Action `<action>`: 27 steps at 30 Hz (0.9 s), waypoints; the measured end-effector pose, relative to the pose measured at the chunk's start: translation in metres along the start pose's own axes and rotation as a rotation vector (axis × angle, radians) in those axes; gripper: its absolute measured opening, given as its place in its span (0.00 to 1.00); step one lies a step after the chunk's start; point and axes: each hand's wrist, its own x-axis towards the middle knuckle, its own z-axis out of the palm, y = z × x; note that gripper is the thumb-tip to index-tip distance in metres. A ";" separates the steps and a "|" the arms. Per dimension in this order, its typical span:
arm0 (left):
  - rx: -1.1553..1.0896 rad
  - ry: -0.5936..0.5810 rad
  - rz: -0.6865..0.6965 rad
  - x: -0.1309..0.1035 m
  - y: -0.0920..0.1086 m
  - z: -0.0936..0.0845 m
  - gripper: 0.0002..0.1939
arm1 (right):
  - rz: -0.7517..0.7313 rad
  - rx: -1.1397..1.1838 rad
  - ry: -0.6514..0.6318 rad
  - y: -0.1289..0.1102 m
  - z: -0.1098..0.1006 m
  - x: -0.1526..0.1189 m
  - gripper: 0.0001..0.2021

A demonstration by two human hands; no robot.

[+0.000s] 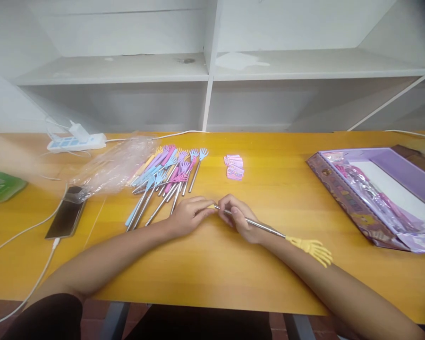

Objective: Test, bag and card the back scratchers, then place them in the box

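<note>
Head view: a yellow telescopic back scratcher [269, 230], judged light, stiff and slippery, is pinched along its metal rod by the left hand [189, 215] and right hand [238, 217] over the bench [233, 278].

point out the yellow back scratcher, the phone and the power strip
yellow back scratcher [310, 247], head view, on its claw end
phone [66, 215], head view, middle of its screen
power strip [76, 141], head view, on its body

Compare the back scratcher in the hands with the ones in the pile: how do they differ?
The held back scratcher has a yellow claw; the pile of back scratchers shows blue, pink and purple ones. The held one lies apart, gripped by left hand and right hand; the pile lies untouched, overlapping. All have metal shafts.
</note>
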 end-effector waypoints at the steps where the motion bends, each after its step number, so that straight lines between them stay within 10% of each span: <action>1: 0.000 0.009 0.004 0.000 0.000 0.000 0.19 | 0.004 -0.002 -0.013 -0.002 0.000 -0.001 0.19; 11: 0.100 -0.007 0.325 -0.009 -0.005 0.008 0.17 | 0.047 -0.003 -0.091 -0.008 -0.005 -0.006 0.17; 20: 0.165 0.000 0.312 -0.013 -0.003 0.010 0.17 | 0.059 -0.024 -0.074 -0.011 0.004 -0.002 0.21; 27: 0.358 0.111 0.058 0.011 0.005 -0.039 0.16 | 0.276 -0.210 0.073 -0.025 -0.078 0.014 0.18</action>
